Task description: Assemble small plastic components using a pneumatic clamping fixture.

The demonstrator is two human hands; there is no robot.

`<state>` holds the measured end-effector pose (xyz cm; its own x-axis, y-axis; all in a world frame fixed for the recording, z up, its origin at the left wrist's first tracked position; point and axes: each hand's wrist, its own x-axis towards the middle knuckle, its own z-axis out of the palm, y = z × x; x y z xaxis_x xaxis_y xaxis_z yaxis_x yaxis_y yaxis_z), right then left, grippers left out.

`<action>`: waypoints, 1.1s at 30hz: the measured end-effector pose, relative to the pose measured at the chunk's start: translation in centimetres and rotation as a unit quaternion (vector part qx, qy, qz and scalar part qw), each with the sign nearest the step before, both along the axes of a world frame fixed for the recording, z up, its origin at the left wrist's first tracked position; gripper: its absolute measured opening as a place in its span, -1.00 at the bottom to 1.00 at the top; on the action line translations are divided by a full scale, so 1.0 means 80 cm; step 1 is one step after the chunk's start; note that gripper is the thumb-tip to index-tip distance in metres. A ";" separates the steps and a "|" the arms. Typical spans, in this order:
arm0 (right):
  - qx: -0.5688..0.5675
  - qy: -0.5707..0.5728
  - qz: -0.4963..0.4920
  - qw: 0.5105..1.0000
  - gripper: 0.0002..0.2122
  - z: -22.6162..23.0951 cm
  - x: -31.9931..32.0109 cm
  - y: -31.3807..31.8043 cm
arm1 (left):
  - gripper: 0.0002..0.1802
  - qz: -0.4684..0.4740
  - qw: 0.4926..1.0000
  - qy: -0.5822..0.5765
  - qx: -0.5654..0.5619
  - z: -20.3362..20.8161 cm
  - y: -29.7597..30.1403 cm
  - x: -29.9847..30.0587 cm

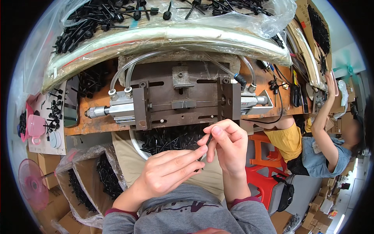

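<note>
Just in front of the metal fixture, my two hands come together over my lap. A slim black rod-like part lies between them, largely covered by fingers. My right hand pinches its upper end between thumb and fingertips. Its lower end is at the fingers of my left hand, which are held long and close together. A white-rimmed basin of thin black parts sits below my hands. Beyond them stands the dark fixture, with a metal cylinder on each side and small gripping blocks in its middle.
Clear plastic sheeting with black knobbed-stem parts lies along the back. Air hoses arch over the fixture. Lined cartons of black parts stand at left, near a pink fan. Red stools and a co-worker are at right.
</note>
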<state>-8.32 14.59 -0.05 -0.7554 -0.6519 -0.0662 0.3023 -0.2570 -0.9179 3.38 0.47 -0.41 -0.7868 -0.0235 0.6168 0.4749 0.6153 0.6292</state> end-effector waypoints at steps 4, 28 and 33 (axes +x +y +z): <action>0.002 0.021 -0.018 1.000 -0.83 -0.002 0.006 -0.002 | -0.72 -0.018 1.000 -0.008 0.015 0.002 0.000 0.001; 0.097 0.152 -0.066 0.981 -0.80 0.013 0.007 -0.010 | -0.70 0.135 0.988 -0.027 -0.074 0.000 -0.009 -0.011; 0.125 0.358 -0.138 0.915 -0.84 0.046 -0.029 -0.024 | -0.69 0.201 0.962 -0.069 -0.170 -0.018 -0.009 -0.027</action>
<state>-10.66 12.69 3.64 -0.7970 -0.4625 0.3885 -0.4436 0.0117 -0.8962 1.22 -0.21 -1.83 -0.8315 -0.1582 0.5325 0.0813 0.9137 0.3983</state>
